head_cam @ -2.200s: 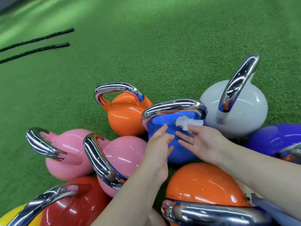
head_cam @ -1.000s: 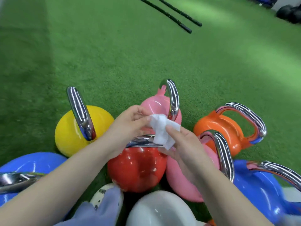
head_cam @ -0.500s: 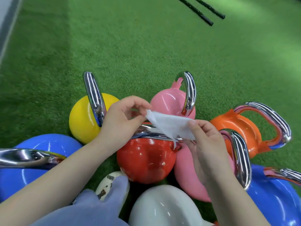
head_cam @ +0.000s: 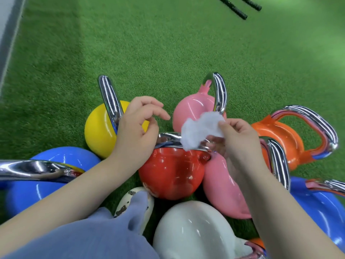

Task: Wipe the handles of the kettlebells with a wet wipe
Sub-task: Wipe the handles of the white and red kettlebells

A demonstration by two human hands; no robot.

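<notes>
The right hand pinches the white wipe over the chrome handle of the red kettlebell, mid-cluster on the green turf. The left hand hovers beside, fingers loosely curled, holding nothing.

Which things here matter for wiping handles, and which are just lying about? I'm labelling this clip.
In the job:
- wet wipe, pinched in the right hand
- red kettlebell, its chrome handle under the wipe
- left hand, holding nothing

Lying about:
- black ropes
- green turf
</notes>
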